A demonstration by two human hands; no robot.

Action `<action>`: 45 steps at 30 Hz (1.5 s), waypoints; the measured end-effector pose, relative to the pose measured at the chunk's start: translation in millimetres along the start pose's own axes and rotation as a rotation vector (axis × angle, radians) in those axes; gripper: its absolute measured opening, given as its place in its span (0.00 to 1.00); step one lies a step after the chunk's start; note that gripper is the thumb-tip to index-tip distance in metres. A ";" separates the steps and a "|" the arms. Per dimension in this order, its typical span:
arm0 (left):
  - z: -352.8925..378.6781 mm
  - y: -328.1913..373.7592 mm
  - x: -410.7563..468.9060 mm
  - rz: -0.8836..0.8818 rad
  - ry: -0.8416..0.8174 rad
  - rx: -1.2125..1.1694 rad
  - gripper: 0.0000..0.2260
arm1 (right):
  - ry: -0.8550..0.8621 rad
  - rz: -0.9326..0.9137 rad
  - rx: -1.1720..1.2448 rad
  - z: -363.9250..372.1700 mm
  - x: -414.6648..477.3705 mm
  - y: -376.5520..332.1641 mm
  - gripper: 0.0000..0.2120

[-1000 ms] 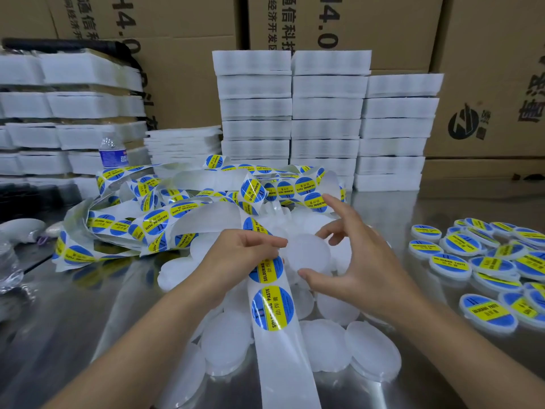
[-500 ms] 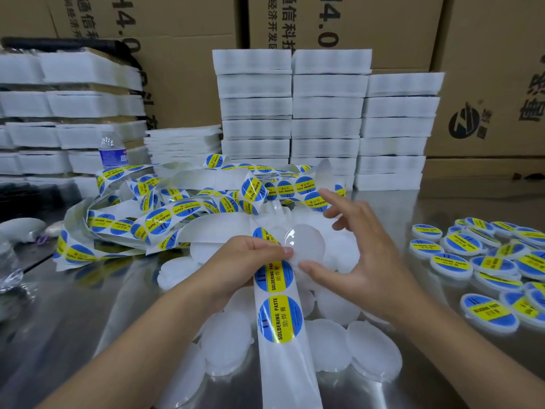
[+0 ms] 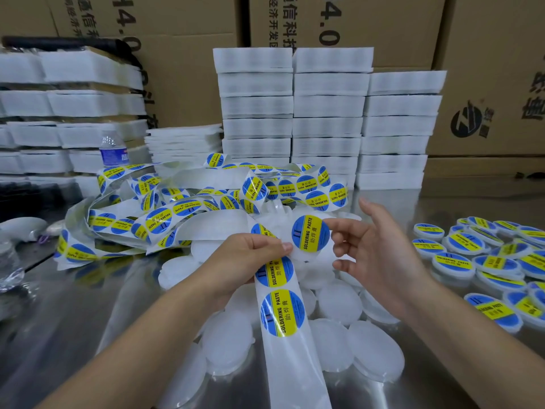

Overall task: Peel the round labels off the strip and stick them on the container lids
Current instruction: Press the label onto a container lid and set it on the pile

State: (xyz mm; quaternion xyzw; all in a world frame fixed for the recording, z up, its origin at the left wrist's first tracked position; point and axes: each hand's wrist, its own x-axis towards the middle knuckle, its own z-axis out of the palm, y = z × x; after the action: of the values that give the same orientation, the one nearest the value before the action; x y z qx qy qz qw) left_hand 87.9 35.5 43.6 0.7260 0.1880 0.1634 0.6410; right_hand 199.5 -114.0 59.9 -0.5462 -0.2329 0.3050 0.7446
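My left hand point(image 3: 250, 259) grips the white backing strip point(image 3: 290, 349), which runs down toward me with two blue-and-yellow round labels on it. Its thumb also presses the left edge of a white lid point(image 3: 306, 255) held up between my hands. A round label point(image 3: 310, 233) sits on that lid. My right hand point(image 3: 383, 255) touches the lid's right edge with its fingertips, the other fingers spread. Bare white lids point(image 3: 339, 302) lie in a heap below my hands. Labelled lids point(image 3: 454, 262) lie to the right.
A long tangle of label strip point(image 3: 165, 214) is piled on the metal table point(image 3: 73, 320) at the left. Stacks of white trays point(image 3: 327, 113) and cardboard boxes point(image 3: 486, 84) stand behind. A water bottle point(image 3: 112, 152) stands at the back left.
The lid between my hands was bare half a second ago and now carries a round label. My hands have risen slightly, and the strip has slid down toward me.
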 end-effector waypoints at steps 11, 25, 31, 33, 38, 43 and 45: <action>0.5 0.6 -0.2 0.010 -0.013 0.031 0.08 | -0.028 0.037 -0.033 -2.6 5.5 7.6 0.27; -0.2 -0.4 1.0 0.013 -0.022 0.025 0.06 | -0.019 0.022 -0.092 -2.7 7.2 9.8 0.25; 0.0 -0.5 1.6 0.027 -0.010 0.034 0.07 | 0.003 -0.013 -0.165 -1.6 5.4 10.6 0.24; 0.3 -0.5 1.5 0.034 -0.001 0.044 0.07 | 0.064 -0.095 -0.285 -0.5 5.0 11.9 0.23; 0.3 -0.6 2.0 0.040 0.031 0.053 0.07 | 0.170 -0.303 -0.565 -1.8 7.8 19.7 0.22; -0.4 -0.1 3.2 0.038 0.043 0.067 0.07 | 0.197 -0.376 -0.531 -6.3 8.2 24.6 0.12; -0.4 -0.2 2.8 0.042 0.020 0.075 0.06 | 0.173 -0.379 -0.526 -7.0 7.9 22.7 0.12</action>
State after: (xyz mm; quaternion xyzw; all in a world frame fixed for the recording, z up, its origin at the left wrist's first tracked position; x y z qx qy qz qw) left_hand 90.1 37.2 43.5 0.7515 0.1851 0.1771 0.6079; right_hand 205.3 -108.2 36.3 -0.6905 -0.3370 0.0433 0.6386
